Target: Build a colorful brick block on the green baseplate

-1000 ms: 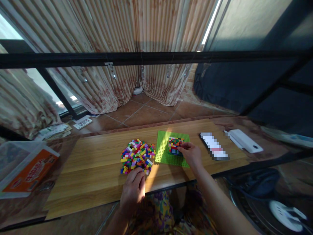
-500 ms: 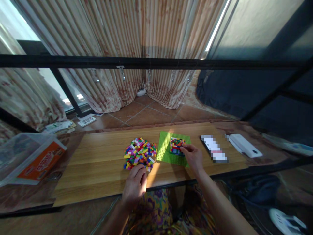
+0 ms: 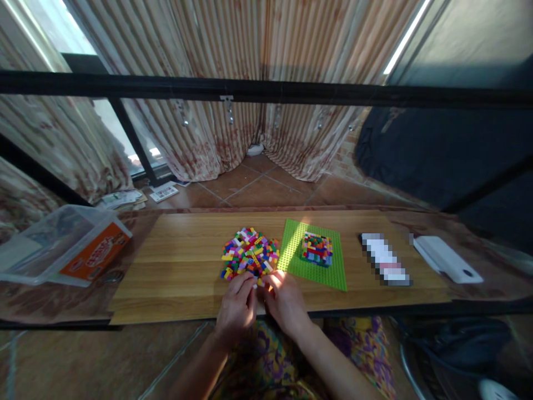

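Observation:
A loose pile of small multicoloured toy bricks [image 3: 249,253] lies on the wooden board. At the pile's near edge, my left hand [image 3: 237,304] is closed, with a small white toy brick at its fingertips. My right hand [image 3: 286,300] is close beside it, fingers curled and pressed together at the pile's near right edge; whatever they pinch is too small to make out. Right of the pile lies a green studded baseplate [image 3: 291,261]. On it stands a low, square, multicoloured brick build [image 3: 317,248], apart from both hands.
A phone-like device [image 3: 385,259], partly pixelated, lies right of the baseplate, with a white oblong object [image 3: 448,259] beyond it. At the left stands a clear plastic box [image 3: 54,228] with an orange label. A dark metal bar [image 3: 266,91] crosses in front of the curtains.
My right hand has left the brick build and moved left to the pile's near edge, beside my left hand. The view has shifted, moving the scene rightward in the picture.

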### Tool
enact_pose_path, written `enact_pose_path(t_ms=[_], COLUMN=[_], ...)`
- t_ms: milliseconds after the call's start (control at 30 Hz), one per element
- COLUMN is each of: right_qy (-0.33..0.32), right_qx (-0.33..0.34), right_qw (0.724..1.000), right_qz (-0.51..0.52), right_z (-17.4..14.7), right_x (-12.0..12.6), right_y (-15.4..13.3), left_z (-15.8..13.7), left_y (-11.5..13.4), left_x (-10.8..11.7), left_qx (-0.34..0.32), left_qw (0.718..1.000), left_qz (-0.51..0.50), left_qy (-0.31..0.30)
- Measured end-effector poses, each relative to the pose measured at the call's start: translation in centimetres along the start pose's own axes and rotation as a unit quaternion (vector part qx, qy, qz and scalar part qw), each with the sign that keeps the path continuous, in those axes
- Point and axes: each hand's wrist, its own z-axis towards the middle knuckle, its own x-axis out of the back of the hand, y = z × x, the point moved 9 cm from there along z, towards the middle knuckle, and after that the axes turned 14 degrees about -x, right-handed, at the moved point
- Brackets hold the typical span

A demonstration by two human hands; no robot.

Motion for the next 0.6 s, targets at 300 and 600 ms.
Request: enact_pose_path(t_ms=[300,600], right_qy=[-0.024,-0.087], right_qx=[-0.018,-0.041], right_qw=[1.0,0.989], right_qz=[0.004,0.116], right_z=[0.5,-0.06], right_x=[-0.46,-0.5], right_y=[0.02,0.01], left_z=[0.3,0.29], left_y=[0.35,0.35], left_x=[0.32,0.2], left_qx=[-0.003,-0.013], left_qw=[1.0,0.999], left_qz=[-0.003,-0.051], left_qy=[-0.008,-0.013])
